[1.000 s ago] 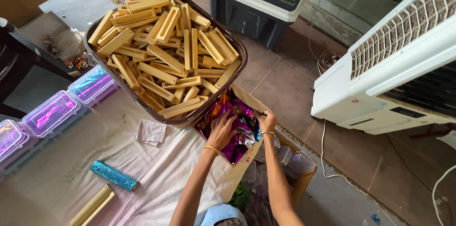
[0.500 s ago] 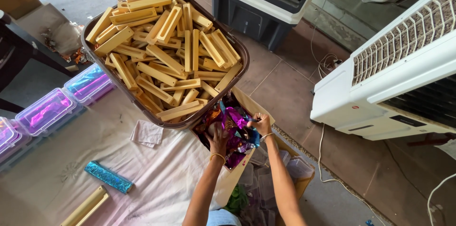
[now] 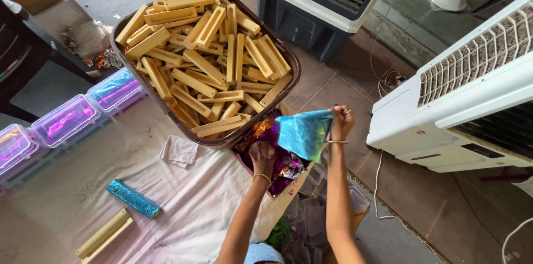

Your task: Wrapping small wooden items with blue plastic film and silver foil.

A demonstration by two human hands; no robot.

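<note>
The right hand point(image 3: 341, 121) is lifted up above the floor, fingers pinched shut on the top corner of a shiny blue foil sheet point(image 3: 304, 132), which hangs down and to about 8 o'clock from the hand. There's a bangle on that wrist and what looks like a ring on one finger.

The left hand point(image 3: 262, 155) is down in the cardboard box point(image 3: 283, 200) of crumpled foil wrappers point(image 3: 280, 167), mostly purple with some orange and silver. It's resting palm down on the pile with the fingers curled in, but I honestly can't tell if it's actually gripping anything. The bottom edge of the blue sheet hangs just beside it, at roughly 2 o'clock from the hand.

At 11 o'clock from the box, touching its far edge, sits a big brown tub point(image 3: 288, 58) heaped with yellow-tan slotted blocks point(image 3: 205, 67). Out at 9 o'clock on the pale cloth point(image 3: 166, 203) there's one block already wrapped in blue foil point(image 3: 133, 199), one bare block point(image 3: 104, 235) just below it, and a small scrap of white paper point(image 3: 179, 150). Clear plastic cases point(image 3: 66, 121) with shiny purple stuff inside line the cloth's left edge. A white air cooler point(image 3: 472, 92) stands at 3 o'clock.
</note>
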